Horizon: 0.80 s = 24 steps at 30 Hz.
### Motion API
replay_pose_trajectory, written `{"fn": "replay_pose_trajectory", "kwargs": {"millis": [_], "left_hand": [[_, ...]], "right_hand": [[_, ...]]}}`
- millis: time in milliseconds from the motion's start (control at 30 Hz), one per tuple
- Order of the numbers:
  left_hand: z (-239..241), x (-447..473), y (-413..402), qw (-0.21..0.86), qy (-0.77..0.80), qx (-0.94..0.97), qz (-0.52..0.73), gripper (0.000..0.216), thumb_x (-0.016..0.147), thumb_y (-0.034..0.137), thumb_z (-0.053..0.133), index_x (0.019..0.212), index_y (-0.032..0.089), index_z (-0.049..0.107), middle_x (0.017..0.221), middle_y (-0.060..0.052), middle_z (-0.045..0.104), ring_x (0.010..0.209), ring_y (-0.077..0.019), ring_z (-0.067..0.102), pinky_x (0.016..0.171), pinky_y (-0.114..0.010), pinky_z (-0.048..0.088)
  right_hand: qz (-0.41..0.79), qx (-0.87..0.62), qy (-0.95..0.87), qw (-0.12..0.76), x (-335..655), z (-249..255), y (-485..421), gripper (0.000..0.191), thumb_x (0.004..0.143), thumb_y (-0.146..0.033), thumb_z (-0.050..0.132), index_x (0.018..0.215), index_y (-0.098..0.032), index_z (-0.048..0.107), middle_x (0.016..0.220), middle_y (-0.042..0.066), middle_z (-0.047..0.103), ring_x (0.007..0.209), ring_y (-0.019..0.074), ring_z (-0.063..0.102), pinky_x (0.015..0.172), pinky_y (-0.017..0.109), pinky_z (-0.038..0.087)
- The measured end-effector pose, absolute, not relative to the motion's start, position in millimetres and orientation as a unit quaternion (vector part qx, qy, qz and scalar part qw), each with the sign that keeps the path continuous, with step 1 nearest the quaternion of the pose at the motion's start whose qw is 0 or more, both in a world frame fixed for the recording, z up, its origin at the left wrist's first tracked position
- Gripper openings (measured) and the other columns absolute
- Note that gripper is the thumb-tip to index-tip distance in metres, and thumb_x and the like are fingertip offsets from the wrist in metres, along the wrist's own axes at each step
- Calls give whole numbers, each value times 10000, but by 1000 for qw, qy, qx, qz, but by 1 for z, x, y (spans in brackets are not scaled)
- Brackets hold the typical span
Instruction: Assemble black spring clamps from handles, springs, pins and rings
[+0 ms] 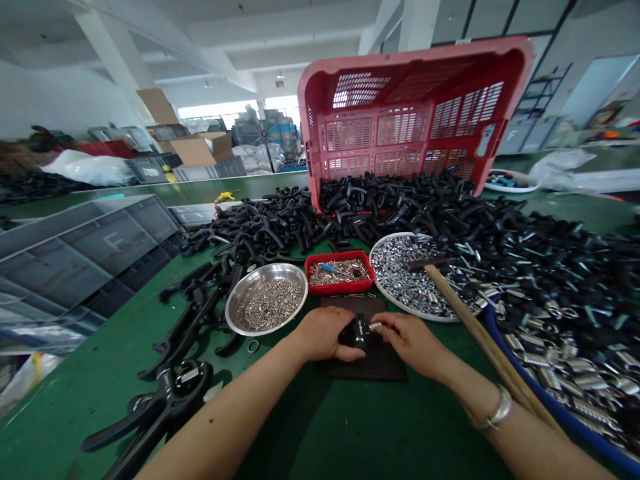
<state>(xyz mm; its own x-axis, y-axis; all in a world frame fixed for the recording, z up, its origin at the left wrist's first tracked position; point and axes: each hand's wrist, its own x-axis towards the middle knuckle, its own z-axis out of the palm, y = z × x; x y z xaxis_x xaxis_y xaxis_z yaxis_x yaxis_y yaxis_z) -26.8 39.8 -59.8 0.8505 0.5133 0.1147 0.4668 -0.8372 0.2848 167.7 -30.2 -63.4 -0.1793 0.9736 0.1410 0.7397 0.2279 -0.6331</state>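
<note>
My left hand [329, 333] is closed around a black plastic part [359, 333], held just above a dark flat pad [390, 363]. At its right side, my right hand [407, 339] pinches a small silvery coil spring [374, 326], one end of which meets or nearly meets the black part. My left fingers cover much of that part. Just beyond the hands are a red tray [340, 290] of small metal pins with a blue item on top, a steel bowl [231, 313] of small metal pieces, and a white round tray [400, 308] of shiny metal pieces.
A hammer [465, 313] lies across the white tray beside my right forearm. A blue-rimmed basin [530, 397] of springs is at right. Black clamp-like parts [165, 400] lie at left; more spill from a tipped red crate [415, 57]. A grey crate [100, 247] stands far left.
</note>
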Motion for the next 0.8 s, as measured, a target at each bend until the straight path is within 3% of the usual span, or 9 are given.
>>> {"fn": "replay_pose_trajectory", "kwargs": {"millis": [133, 233, 467, 667, 800], "left_hand": [[-62, -30, 49, 65, 268, 959, 70, 672, 613, 668, 537, 1047, 156, 575, 1006, -117, 557, 931, -278, 501, 815, -358, 391], [-64, -38, 54, 83, 256, 961, 65, 672, 661, 634, 520, 1155, 179, 527, 1108, -95, 505, 964, -251, 490, 845, -357, 390], [-65, -38, 50, 199, 207, 949, 133, 384, 826, 470, 409, 1028, 181, 561, 958, -52, 570, 896, -175, 515, 809, -294, 400], [-65, -34, 41, 173, 296, 935, 93, 613, 691, 599, 530, 1109, 152, 491, 1055, -98, 549, 967, -240, 493, 845, -367, 397], [-71, -29, 34, 133, 358, 919, 103, 643, 644, 627, 551, 1053, 132, 523, 996, -109, 551, 943, -266, 491, 835, -397, 400]], "right_hand": [[177, -635, -699, 276, 183, -80, -19, 257, 845, -311, 404, 883, -160, 609, 832, 72, 652, 794, 198, 588, 729, 318, 423], [220, -606, -714, 272, 189, -78, -20, 262, 847, -333, 408, 891, -171, 609, 813, 54, 646, 762, 180, 585, 681, 289, 424], [318, -529, -733, 285, 171, -64, -30, 252, 863, -327, 394, 924, -168, 580, 737, 21, 595, 679, 130, 545, 624, 242, 405], [337, -554, -709, 278, 180, -69, -29, 276, 861, -355, 394, 937, -162, 577, 657, -1, 545, 614, 118, 515, 567, 235, 381], [335, -567, -698, 280, 184, -72, -30, 286, 860, -358, 390, 949, -155, 571, 640, -3, 531, 605, 122, 510, 555, 238, 378]]}}
